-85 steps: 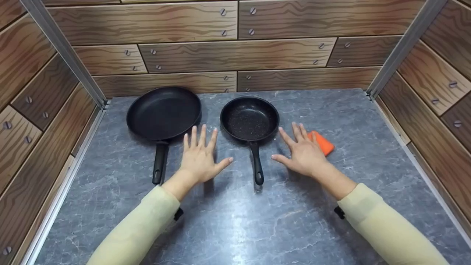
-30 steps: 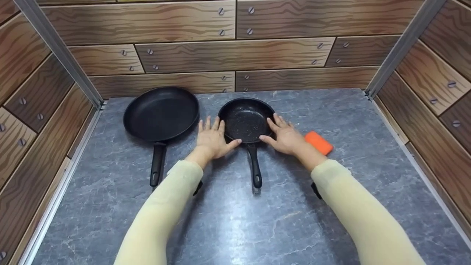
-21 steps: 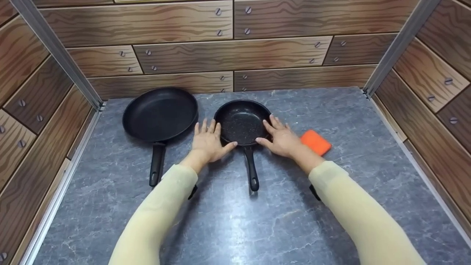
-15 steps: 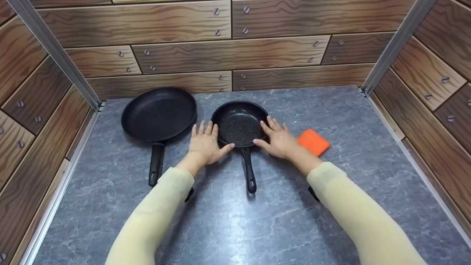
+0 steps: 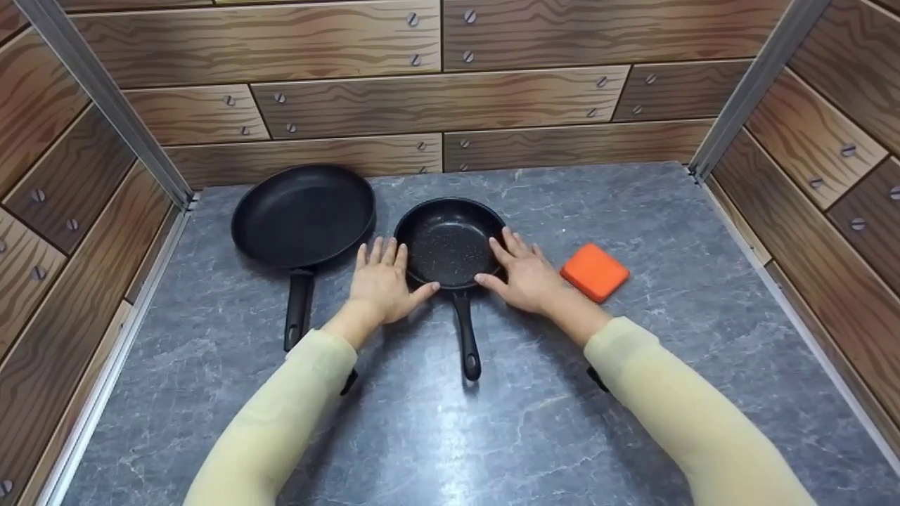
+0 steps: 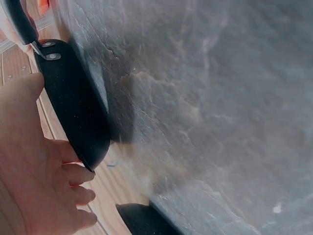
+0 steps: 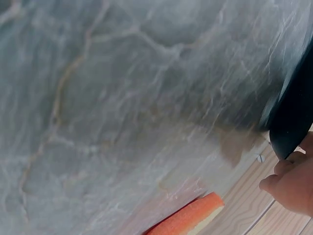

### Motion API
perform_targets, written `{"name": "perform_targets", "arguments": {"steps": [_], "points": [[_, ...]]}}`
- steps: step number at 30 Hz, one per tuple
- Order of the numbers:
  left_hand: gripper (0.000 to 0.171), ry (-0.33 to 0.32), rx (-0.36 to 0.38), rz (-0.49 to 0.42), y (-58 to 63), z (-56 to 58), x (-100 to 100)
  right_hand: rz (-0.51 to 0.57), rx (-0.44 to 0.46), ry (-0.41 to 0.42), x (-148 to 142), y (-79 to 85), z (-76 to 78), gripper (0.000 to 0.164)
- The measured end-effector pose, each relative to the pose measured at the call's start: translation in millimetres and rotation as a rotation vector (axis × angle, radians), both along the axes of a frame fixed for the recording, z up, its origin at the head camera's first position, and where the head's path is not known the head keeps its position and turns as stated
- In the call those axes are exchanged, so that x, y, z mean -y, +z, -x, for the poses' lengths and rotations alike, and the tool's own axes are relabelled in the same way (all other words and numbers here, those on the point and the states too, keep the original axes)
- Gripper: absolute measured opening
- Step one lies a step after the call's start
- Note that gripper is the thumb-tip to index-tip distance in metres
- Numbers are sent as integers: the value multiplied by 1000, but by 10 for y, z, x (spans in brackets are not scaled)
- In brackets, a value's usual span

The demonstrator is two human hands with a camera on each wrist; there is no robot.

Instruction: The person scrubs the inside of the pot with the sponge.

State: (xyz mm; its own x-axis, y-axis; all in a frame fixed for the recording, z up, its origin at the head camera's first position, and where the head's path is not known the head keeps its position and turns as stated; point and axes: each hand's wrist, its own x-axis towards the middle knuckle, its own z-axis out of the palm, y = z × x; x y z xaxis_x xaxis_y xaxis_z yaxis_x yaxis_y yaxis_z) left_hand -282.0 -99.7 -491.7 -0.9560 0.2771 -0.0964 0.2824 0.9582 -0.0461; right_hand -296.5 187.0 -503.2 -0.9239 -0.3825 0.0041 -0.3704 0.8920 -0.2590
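A small black frying pan (image 5: 450, 246) with a speckled inside sits mid-table, its handle (image 5: 467, 344) toward me. On its left side my left hand (image 5: 383, 284) touches the rim, fingers straight and thumb spread toward the handle's base. Opposite, my right hand (image 5: 526, 277) lies along the pan's right rim, its fingers extended and overlapping the edge. The left wrist view has the left fingers and thumb at the wall of the small frying pan (image 6: 73, 98). Right fingers (image 7: 288, 181) meet the pan's dark side in the right wrist view.
Left of the hands stands a larger black frying pan (image 5: 304, 218), its handle also toward me. An orange square sponge (image 5: 595, 273) lies beside the right hand; its pale underside shows in the right wrist view. Wood-patterned walls (image 5: 351, 105) enclose the grey marbled table (image 5: 450, 436).
Both hands came inward to the small frying pan from spread positions. Since then pan and hands have slid together slightly left and toward me. The larger pan and sponge stayed put.
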Motion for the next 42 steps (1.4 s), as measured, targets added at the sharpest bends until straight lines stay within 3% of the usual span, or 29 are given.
{"name": "perform_targets", "arguments": {"steps": [24,42], "points": [[110,-7,0,-6,15,-279,182,39,-35,-18,181,-76,-300,90],[110,-3,-37,-5,16,-571,341,52,-39,-8,352,-99,-521,91]]}}
